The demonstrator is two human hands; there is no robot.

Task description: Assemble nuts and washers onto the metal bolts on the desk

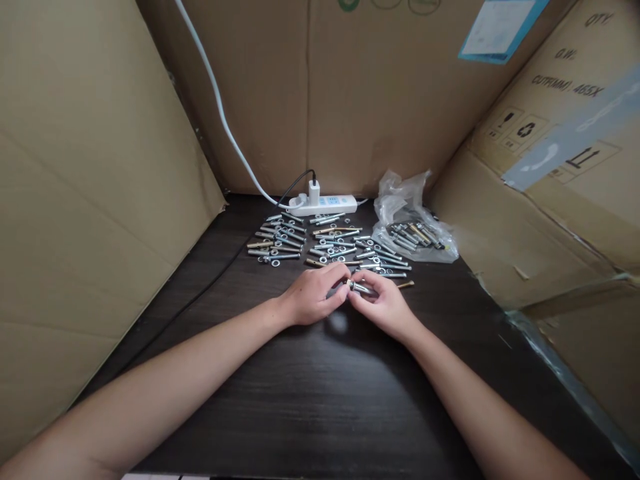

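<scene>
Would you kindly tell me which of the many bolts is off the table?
The bolt pinched between the left hand and right hand; every other bolt lies on the table or in the plastic bag.

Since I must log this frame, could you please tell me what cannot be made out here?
Head view:
- Small silver bolt: mostly covered by left hand and right hand.
- Clear plastic bag: contents blurred by crumpled film.
- Blue-edged paper label: cut off by top edge.

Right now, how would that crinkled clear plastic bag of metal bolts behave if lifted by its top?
The crinkled clear plastic bag would probably flop and sag, its film being creased. The metal bolts inside likely make it heavy for its size, and they may slide toward the low end.
</scene>
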